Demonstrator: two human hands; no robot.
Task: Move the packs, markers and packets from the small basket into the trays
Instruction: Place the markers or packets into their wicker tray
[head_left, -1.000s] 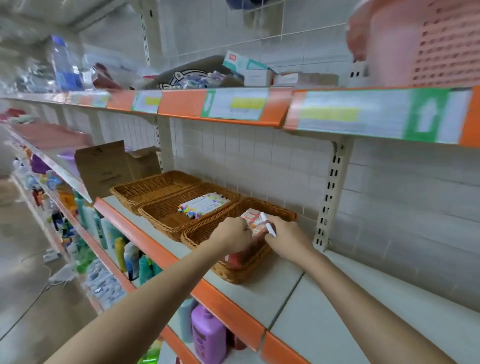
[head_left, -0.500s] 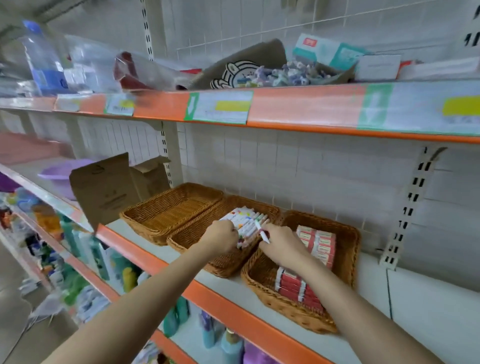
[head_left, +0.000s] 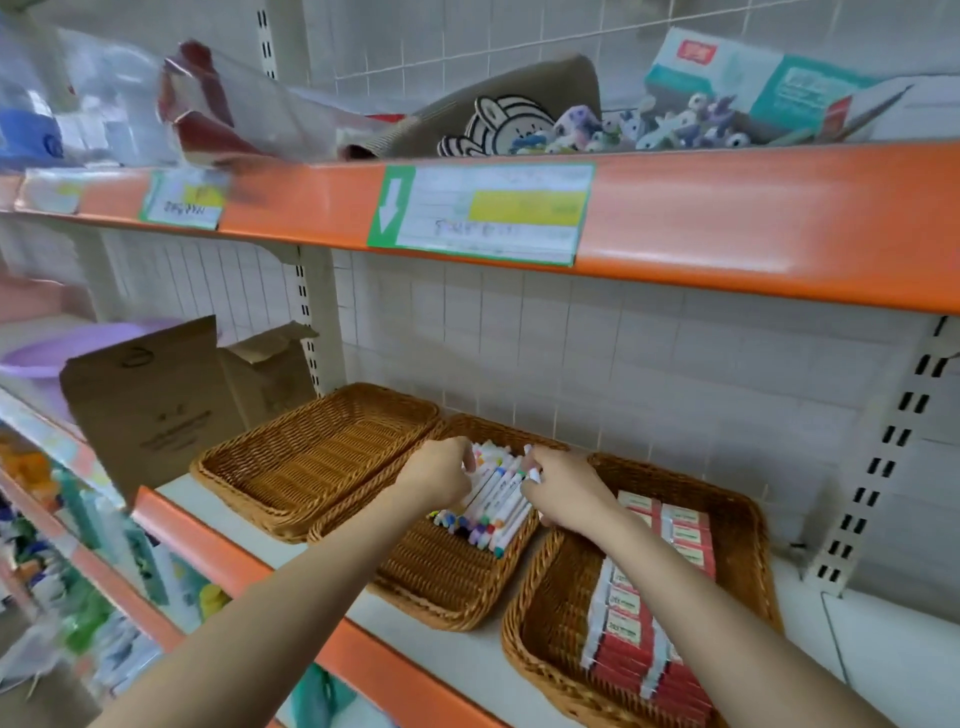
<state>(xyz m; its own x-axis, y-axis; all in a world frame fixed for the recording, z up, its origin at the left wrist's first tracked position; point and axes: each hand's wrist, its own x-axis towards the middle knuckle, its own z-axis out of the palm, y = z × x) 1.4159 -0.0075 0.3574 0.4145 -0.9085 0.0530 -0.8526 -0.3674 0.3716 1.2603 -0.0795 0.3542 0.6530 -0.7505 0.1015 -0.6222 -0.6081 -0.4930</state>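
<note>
Three wicker trays stand side by side on the white shelf. The left tray (head_left: 311, 457) holds nothing. The middle tray (head_left: 441, 577) holds a row of white markers (head_left: 498, 504) with coloured caps. The right tray (head_left: 550, 597) holds stacked red-and-white packs (head_left: 639, 639). My left hand (head_left: 441, 473) rests on the left end of the marker row, fingers curled on the markers. My right hand (head_left: 566, 488) is at the row's right end, pinching a white marker (head_left: 532, 474) by its tip. The small basket is out of view.
A brown cardboard box (head_left: 156, 400) stands left of the trays. An orange-edged upper shelf (head_left: 727, 218) hangs overhead with a cap, small toys and boxes. Bottles fill the lower shelves (head_left: 104, 545) at left. A slotted upright (head_left: 878, 467) rises at right.
Both hands moved from the right tray of packs to the middle tray of markers, the right hand carrying a white marker. The camera swung right and closer.
</note>
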